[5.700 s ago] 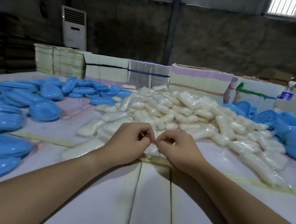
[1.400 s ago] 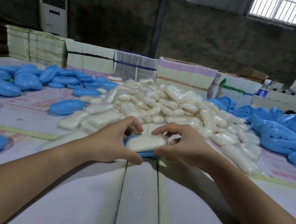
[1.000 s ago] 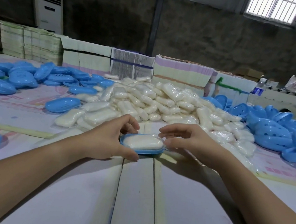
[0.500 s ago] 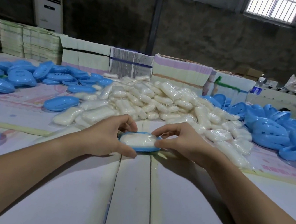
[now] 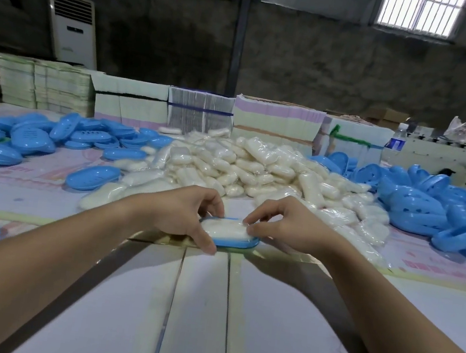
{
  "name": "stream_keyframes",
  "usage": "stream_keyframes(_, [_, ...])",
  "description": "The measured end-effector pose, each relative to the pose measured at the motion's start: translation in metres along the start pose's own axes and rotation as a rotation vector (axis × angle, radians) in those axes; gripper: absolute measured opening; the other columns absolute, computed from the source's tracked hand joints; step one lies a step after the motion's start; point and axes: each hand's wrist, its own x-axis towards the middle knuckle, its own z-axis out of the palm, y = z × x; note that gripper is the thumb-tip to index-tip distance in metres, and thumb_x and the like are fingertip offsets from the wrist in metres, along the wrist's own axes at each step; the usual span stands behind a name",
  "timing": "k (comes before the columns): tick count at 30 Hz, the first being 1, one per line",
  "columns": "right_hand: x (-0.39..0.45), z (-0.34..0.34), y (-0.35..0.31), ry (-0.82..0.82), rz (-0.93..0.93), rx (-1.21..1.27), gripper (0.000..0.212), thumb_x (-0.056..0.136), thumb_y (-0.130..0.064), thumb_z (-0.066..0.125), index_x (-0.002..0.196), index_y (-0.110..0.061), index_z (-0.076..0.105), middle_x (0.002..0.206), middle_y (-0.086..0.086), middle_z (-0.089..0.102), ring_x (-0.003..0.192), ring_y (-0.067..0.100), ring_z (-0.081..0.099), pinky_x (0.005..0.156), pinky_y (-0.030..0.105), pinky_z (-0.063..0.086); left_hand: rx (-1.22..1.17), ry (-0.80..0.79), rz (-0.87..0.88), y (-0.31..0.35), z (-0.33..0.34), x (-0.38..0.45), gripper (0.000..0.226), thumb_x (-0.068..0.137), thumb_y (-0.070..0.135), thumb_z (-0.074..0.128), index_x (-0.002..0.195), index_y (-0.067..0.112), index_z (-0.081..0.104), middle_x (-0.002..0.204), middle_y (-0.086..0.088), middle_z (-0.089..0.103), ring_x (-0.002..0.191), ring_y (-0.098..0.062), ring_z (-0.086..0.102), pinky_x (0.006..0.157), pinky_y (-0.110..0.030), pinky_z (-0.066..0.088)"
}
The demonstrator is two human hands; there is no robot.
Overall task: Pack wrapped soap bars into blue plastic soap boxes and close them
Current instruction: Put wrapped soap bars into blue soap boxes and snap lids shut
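My left hand (image 5: 182, 214) curls round the near left end of the blue box (image 5: 235, 242), thumb along its front edge. My right hand (image 5: 287, 228) pinches the wrapped soap (image 5: 225, 228) at its right end, where it lies in the box on the white table (image 5: 198, 320). Just beyond sits the soap pile (image 5: 256, 167), with loose blue box halves (image 5: 92, 177) left and right, and stacked cartons (image 5: 274, 122) behind.

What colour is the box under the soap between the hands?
Blue box, seen in the head view.
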Motion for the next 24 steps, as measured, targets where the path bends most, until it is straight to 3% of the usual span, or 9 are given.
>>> stream_keyframes(5, [-0.002, -0.005, 0.006, -0.004, -0.028, -0.082, 0.013, 0.074, -0.023, 0.080, 0.085, -0.031, 0.079, 0.096, 0.014, 0.070, 0.091, 0.027, 0.064, 0.074, 0.028, 0.050, -0.135, 0.070, 0.075, -0.010, 0.016, -0.004, 0.063, 0.059, 0.022, 0.094, 0.110, 0.031, 0.059, 0.116, 0.006, 0.066, 0.110, -0.014, 0.062, 0.097, -0.041, 0.053])
stream_keyframes(7, [-0.001, -0.005, 0.008, -0.015, -0.022, -0.096, 0.013, 0.075, -0.025, 0.080, 0.085, -0.033, 0.078, 0.096, 0.016, 0.069, 0.090, 0.027, 0.064, 0.070, 0.025, 0.049, -0.130, 0.099, 0.104, -0.012, 0.020, -0.006, 0.062, 0.063, 0.022, 0.093, 0.112, 0.033, 0.057, 0.116, 0.008, 0.064, 0.107, -0.003, 0.060, 0.093, -0.030, 0.054])
stream_keyframes(10, [-0.002, -0.006, 0.009, 0.003, -0.028, -0.096, 0.013, 0.074, -0.027, 0.080, 0.084, -0.034, 0.078, 0.097, 0.013, 0.069, 0.089, 0.024, 0.064, 0.069, 0.022, 0.050, -0.137, 0.116, 0.131, -0.015, 0.024, -0.004, 0.065, 0.068, 0.019, 0.091, 0.118, 0.034, 0.052, 0.117, 0.010, 0.061, 0.100, 0.009, 0.057, 0.076, -0.007, 0.048])
stream_keyframes(13, [-0.004, -0.007, 0.010, 0.033, -0.032, -0.083, 0.011, 0.076, -0.028, 0.079, 0.084, -0.034, 0.077, 0.096, 0.001, 0.072, 0.084, 0.010, 0.064, 0.065, 0.013, 0.049, -0.153, 0.138, 0.135, -0.019, 0.025, -0.001, 0.069, 0.066, 0.022, 0.092, 0.118, 0.036, 0.049, 0.115, 0.007, 0.062, 0.100, -0.002, 0.061, 0.075, -0.007, 0.048])
stream_keyframes(16, [-0.003, -0.014, 0.011, 0.212, -0.050, 0.075, 0.009, 0.080, -0.022, 0.077, 0.083, -0.031, 0.076, 0.086, -0.007, 0.073, 0.076, 0.000, 0.064, 0.068, 0.010, 0.048, -0.145, 0.171, 0.157, -0.023, 0.026, 0.001, 0.068, 0.064, 0.024, 0.094, 0.115, 0.037, 0.051, 0.112, 0.007, 0.063, 0.095, -0.005, 0.063, 0.073, -0.006, 0.048])
stream_keyframes(20, [0.004, -0.041, 0.025, 0.537, 0.027, 0.133, 0.015, 0.082, -0.016, 0.072, 0.084, -0.031, 0.074, 0.085, -0.009, 0.073, 0.082, 0.011, 0.067, 0.081, 0.028, 0.053, -0.163, 0.190, 0.181, -0.030, 0.029, 0.005, 0.069, 0.060, 0.023, 0.095, 0.112, 0.037, 0.053, 0.109, 0.007, 0.064, 0.092, -0.002, 0.064, 0.069, -0.005, 0.046])
stream_keyframes(24, [0.002, -0.095, 0.060, 0.755, 0.197, -0.184, 0.025, 0.085, -0.020, 0.063, 0.108, -0.024, 0.071, 0.101, -0.005, 0.068, 0.097, 0.017, 0.062, 0.088, 0.039, 0.052, -0.170, 0.210, 0.227, -0.035, 0.031, 0.009, 0.068, 0.056, 0.019, 0.097, 0.108, 0.037, 0.056, 0.106, 0.006, 0.067, 0.089, -0.005, 0.066, 0.069, -0.004, 0.046])
